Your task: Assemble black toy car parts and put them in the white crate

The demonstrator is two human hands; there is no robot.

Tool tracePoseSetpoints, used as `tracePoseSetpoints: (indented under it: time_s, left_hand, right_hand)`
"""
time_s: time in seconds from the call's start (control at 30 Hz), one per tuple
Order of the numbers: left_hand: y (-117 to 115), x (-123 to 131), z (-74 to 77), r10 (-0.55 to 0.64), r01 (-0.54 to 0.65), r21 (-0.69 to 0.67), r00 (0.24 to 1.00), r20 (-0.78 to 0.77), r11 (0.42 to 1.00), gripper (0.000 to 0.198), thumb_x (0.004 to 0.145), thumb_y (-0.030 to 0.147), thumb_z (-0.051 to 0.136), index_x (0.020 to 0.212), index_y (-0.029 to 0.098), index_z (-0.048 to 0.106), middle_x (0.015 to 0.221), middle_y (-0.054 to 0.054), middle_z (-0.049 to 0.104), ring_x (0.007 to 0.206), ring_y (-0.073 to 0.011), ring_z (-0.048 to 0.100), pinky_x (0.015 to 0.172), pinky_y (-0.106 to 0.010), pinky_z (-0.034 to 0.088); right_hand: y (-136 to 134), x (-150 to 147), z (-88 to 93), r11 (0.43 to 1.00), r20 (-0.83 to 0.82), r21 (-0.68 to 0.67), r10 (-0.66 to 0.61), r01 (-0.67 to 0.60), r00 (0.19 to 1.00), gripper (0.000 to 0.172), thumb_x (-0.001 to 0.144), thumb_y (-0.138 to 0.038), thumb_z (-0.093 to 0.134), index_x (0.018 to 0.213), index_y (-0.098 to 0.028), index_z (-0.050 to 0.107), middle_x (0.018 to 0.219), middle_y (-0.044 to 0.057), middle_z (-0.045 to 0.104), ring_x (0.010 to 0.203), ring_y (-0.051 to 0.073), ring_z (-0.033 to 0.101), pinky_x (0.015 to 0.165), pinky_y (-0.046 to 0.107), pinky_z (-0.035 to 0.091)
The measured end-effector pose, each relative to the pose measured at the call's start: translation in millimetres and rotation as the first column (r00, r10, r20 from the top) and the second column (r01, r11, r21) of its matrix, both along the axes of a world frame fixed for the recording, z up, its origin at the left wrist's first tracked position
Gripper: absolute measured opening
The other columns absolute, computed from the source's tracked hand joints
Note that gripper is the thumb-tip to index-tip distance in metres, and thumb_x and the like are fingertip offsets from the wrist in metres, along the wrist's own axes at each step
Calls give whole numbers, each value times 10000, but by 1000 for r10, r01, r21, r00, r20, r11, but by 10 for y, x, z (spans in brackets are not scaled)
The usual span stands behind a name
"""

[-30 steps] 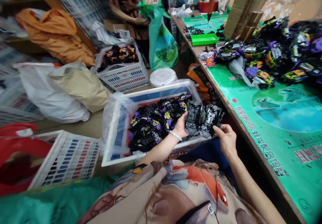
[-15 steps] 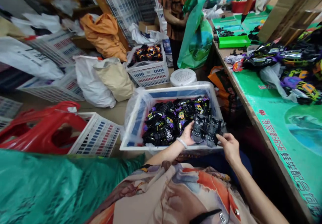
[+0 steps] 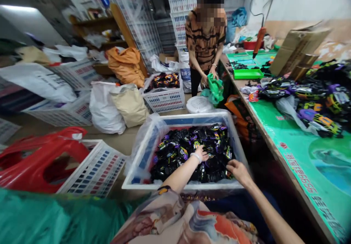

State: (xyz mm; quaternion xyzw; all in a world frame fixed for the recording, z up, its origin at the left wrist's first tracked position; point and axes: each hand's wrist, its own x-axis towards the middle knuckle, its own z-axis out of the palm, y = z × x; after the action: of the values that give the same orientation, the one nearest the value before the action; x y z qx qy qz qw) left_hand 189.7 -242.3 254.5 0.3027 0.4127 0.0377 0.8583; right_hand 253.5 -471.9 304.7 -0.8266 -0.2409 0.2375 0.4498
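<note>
A white crate (image 3: 137, 182) lined with clear plastic stands in front of me. Inside lies a heap of black toy cars (image 3: 170, 160) with purple, yellow and green details. My left hand (image 3: 201, 153), a pale band at its wrist, rests over the middle of the heap with fingers apart and nothing held. At the crate's right side, my right hand (image 3: 238, 170) has its fingers pinched together beside the dark toys. Whatever is between those fingertips is too small and dark to make out.
A green-topped table (image 3: 274, 127) on the right carries more toy cars (image 3: 320, 118), a green tray (image 3: 248, 73) and a cardboard box (image 3: 294, 50). A co-worker (image 3: 207, 35) stands beyond a white stool (image 3: 199, 104), holding a green bag (image 3: 215, 88). Red plastic stools (image 3: 63, 145) lie left.
The black toy pieces held between my hands have gone down into the heap. My left hand has opened. The co-worker's green bag is now bunched up and lower. The view has tilted up.
</note>
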Motion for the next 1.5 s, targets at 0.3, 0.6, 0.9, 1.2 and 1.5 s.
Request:
tracePoseSetpoints:
  time_s: [0.3, 0.6, 0.9, 1.2, 1.5]
  left_hand:
    - [-865, 307, 152, -164, 160, -44, 979, -121, 986, 196, 854, 269, 552, 993, 137, 590, 886, -114, 641, 685, -188, 608, 696, -305, 456]
    - [-1342, 1372, 1479, -512, 296, 554, 810, 285, 778, 236, 781, 345, 700, 945, 183, 646, 885, -50, 687, 763, -145, 635, 698, -252, 455]
    - [-1968, 2755, 2056, -669, -34, 993, 742, -48, -109, 354, 803, 234, 653, 1141, 131, 629, 1244, -176, 581, 1168, -310, 523, 1033, -445, 382]
    - [-2678, 3560, 2134, -738, -295, 760, 586, -335, -580, 542, 742, 244, 761, 1239, 114, 587, 1338, -249, 491, 1321, -450, 297, 1083, -619, 167]
    - [-2800, 3767, 2129, -517, -254, 511, 711, -476, -821, 416, 763, 241, 709, 1155, 148, 608, 1206, -168, 507, 1182, -359, 454, 938, -480, 394]
  right_hand:
    - [-741, -273, 279, 997, -122, 44, -49, 55, 991, 217, 652, -431, 592, 653, -217, 625, 598, -17, 567, 583, 170, 498, 544, 271, 361]
    - [-1304, -286, 1169, 959, -249, 234, -100, 160, 963, 188, 707, -371, 632, 781, -198, 637, 691, -26, 590, 642, 135, 497, 608, 257, 397]
    - [-1968, 313, 1476, 841, -236, 262, -420, 473, 876, 283, 648, -430, 714, 766, -179, 657, 701, 8, 641, 665, 159, 585, 584, 266, 462]
    - [-2117, 2000, 1738, 769, 341, 195, -635, 608, 693, 160, 700, -255, 629, 835, -184, 677, 881, 51, 700, 858, 222, 621, 776, 338, 490]
    - [-1971, 3646, 2125, 583, 722, -63, -534, 810, 440, 523, 816, -114, 553, 1335, -125, 492, 1279, 211, 537, 1155, 338, 534, 916, 415, 452]
